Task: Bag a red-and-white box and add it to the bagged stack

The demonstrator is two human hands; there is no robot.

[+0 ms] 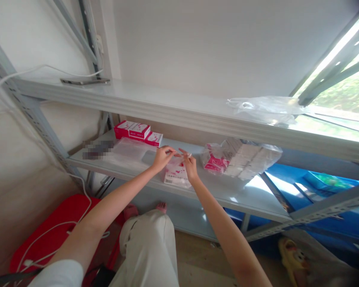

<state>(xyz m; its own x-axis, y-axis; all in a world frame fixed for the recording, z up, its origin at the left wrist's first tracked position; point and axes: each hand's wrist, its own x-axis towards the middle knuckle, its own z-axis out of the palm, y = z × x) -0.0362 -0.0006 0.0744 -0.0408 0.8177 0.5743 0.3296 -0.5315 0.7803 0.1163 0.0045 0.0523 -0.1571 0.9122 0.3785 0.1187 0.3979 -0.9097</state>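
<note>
Both hands meet over the middle shelf of a grey metal rack. The left hand and the right hand pinch the top edge of a small clear bag between them, fingers narrow and closed on the thin plastic. The bag stands on the shelf, and a pink and white pack shows through it, with a printed label along its lower edge.

Behind the left hand, at the back of the shelf, three pink and white boxes lie side by side, touching one another. Just in front of those boxes a flat sheet of clear plastic lies on the shelf, left of the small bag. To the right of the small bag, near but apart from it, sits a larger clear sack of white packs with pink packs at its left end.

On the upper shelf, above the sack, lies a crumpled clear bag. Far to the left on that same shelf rests a phone with a white cable running from it. Below the middle shelf, the person's knees in pale trousers are next to a red mat on the floor.
</note>
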